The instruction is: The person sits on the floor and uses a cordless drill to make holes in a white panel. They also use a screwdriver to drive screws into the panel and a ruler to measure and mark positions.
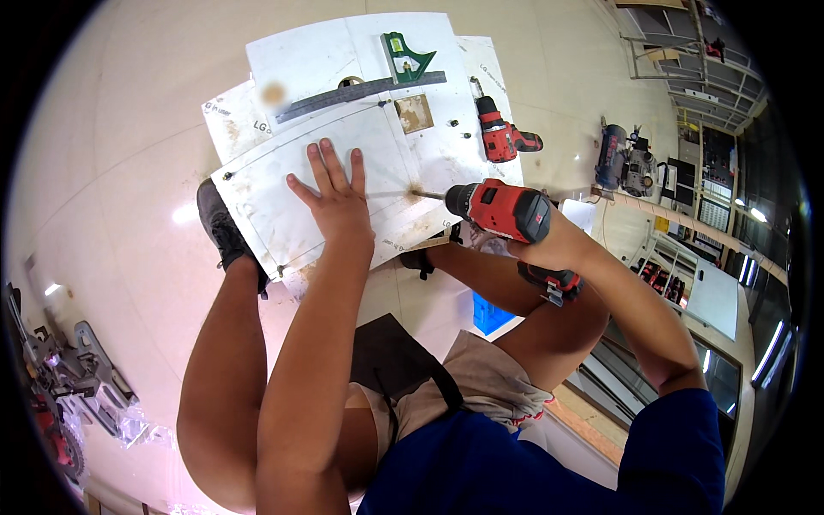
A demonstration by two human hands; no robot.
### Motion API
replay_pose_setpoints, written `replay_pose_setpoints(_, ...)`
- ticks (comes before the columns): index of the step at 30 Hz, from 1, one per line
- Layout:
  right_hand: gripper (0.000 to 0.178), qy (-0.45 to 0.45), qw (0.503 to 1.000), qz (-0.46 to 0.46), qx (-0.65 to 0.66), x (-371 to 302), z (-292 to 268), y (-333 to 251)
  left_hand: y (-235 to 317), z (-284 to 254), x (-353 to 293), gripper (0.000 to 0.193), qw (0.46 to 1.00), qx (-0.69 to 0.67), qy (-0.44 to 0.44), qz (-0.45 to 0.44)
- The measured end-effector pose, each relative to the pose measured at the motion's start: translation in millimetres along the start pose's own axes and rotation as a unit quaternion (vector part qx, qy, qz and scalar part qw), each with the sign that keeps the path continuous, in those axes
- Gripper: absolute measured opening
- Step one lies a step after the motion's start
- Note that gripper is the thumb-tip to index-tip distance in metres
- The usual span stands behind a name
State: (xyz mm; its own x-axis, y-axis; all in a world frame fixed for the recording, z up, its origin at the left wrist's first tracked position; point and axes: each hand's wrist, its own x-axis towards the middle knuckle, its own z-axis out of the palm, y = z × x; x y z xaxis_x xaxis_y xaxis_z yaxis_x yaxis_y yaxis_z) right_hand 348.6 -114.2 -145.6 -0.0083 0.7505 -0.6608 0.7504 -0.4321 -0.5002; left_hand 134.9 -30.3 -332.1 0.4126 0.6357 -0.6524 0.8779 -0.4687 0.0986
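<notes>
My left hand lies flat on a white board, its fingers spread. In my right hand is a red and black cordless drill, gripped by its handle. The drill's bit points left and meets the board at a spot ringed with brown dust. Pencil lines run across the board. Above my left hand lies a combination square, with its steel ruler and green head. A second red cordless drill rests on its side at the board's right edge.
The board has a square cutout and a round hole. Under my right leg stands a blue bin. An air compressor is on the floor at right, near shelving. At lower left stands a saw.
</notes>
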Motion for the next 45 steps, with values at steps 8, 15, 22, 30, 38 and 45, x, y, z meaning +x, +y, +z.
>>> replay_pose_setpoints(8,0.047,-0.006,0.999,0.034,-0.001,1.8,-1.8,0.3,0.2,4.2,0.9,0.101,1.0,0.007,0.011,-0.004)
replay_pose_setpoints(15,0.053,-0.017,1.0,0.021,0.0,1.8,-2.7,-0.8,-0.8,0.2,-0.4,0.105,1.0,0.003,-0.004,0.001)
replay_pose_setpoints(22,0.057,-0.005,1.0,-0.005,-0.018,1.0,-2.7,-2.1,-1.0,-4.2,-2.1,0.115,1.0,0.013,-0.023,0.003)
replay_pose_setpoints(30,0.047,-0.002,1.0,-0.027,-0.012,4.4,-1.0,4.6,-0.6,-5.5,-1.8,0.119,1.0,0.018,-0.02,-0.002)
replay_pose_setpoints(38,0.053,-0.02,0.999,0.03,-0.004,6.7,-6.4,-1.7,-0.6,1.1,-0.3,0.12,1.0,0.02,-0.002,-0.002)
replay_pose_setpoints(45,0.052,-0.056,0.992,0.112,0.013,7.6,-12.9,-15.3,0.2,9.4,1.5,0.114,0.999,0.023,0.038,-0.008)
